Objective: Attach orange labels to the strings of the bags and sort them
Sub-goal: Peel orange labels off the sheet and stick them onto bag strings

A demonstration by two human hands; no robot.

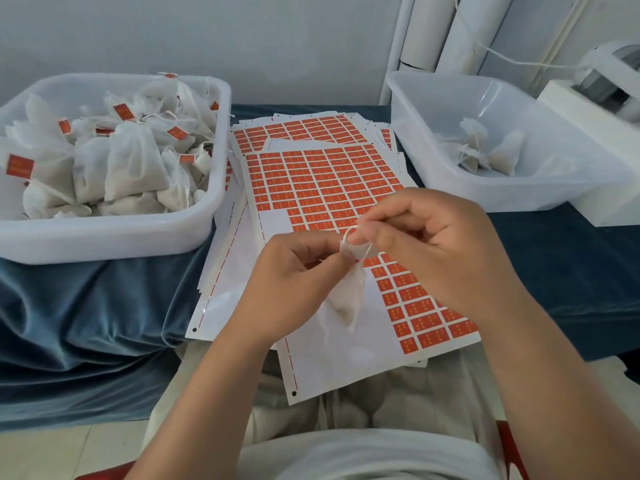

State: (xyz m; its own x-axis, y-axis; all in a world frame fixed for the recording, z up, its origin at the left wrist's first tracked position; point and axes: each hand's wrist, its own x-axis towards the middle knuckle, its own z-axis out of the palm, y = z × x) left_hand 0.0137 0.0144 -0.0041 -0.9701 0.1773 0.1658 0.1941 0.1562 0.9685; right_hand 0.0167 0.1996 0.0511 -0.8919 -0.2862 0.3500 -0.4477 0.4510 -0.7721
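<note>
A small white mesh bag (349, 293) hangs between my hands over the top sheet of orange labels (322, 181). My left hand (294, 278) pinches the bag's neck. My right hand (426, 237) pinches its white string (350, 232) just above. I cannot see an orange label on this string. The white tub (114, 233) on the left is heaped with bags that carry orange labels. In the white tub (512, 199) on the right lie a few bags with no labels showing.
A stack of label sheets (304, 129) lies under the top sheet on the blue cloth (86, 323). A white machine (602, 98) with a thread running to it stands at the far right. White tubes (433, 32) lean on the wall behind.
</note>
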